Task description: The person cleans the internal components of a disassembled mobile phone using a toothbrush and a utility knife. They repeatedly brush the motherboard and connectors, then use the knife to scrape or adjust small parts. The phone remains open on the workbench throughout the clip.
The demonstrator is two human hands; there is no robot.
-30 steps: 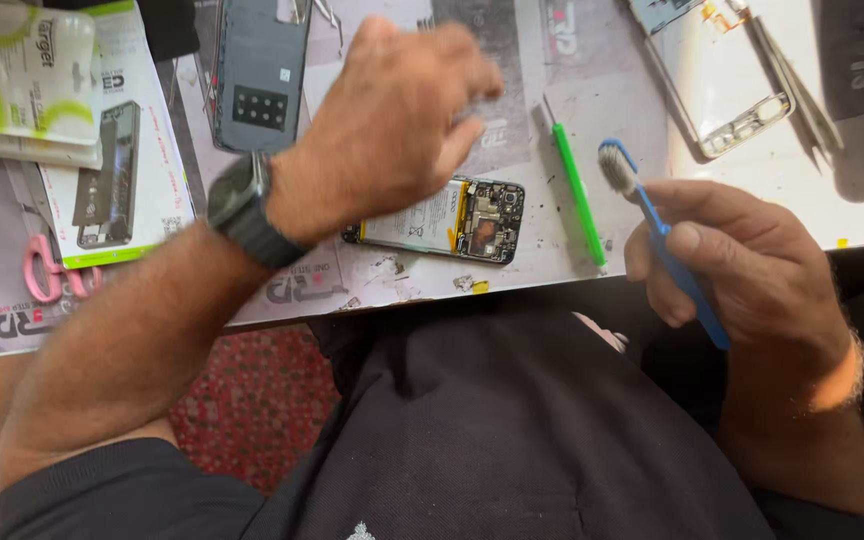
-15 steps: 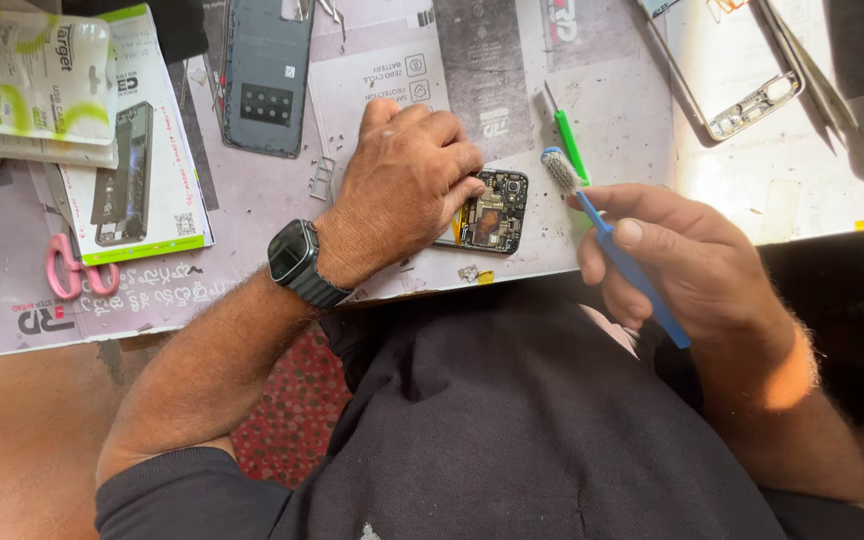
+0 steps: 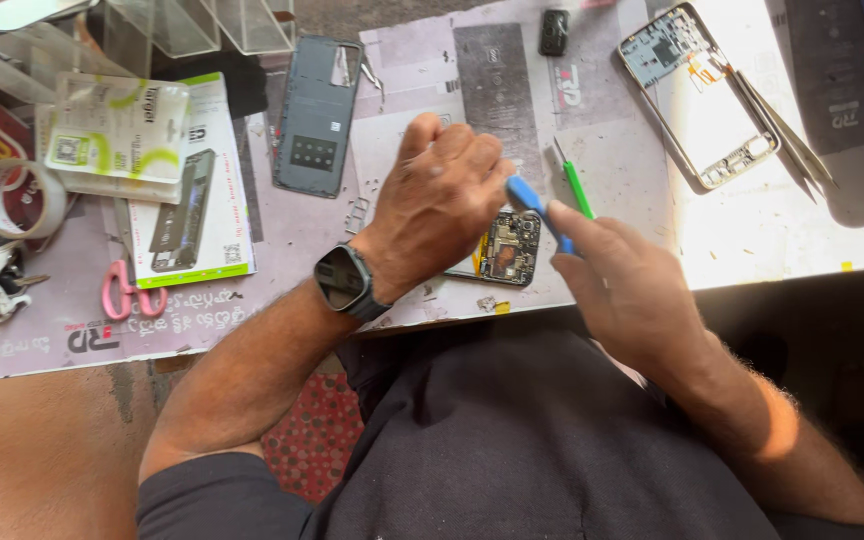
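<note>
My left hand [image 3: 442, 205] pressed down on opened phone body [image 3: 507, 247], pinning it at near edge of table [image 3: 612, 160]; circuit board showing beside fingers. My right hand [image 3: 622, 280] closed round blue brush [image 3: 537, 210], head touching phone's top. Green tool [image 3: 577, 188] just beyond. Grey back cover [image 3: 317, 115] far left, pink scissors [image 3: 130, 292] near left, phone frame [image 3: 702, 95] far right.

Two hands work over one circuit board [image 3: 508, 247]. There are one blue brush [image 3: 537, 207], one green tool [image 3: 576, 184], one phone back cover [image 3: 318, 115], one phone frame [image 3: 697, 92], one pair of tweezers [image 3: 784, 135], one pink pair of scissors [image 3: 129, 291], one roll of tape [image 3: 20, 199] and one wristwatch [image 3: 344, 281].
</note>
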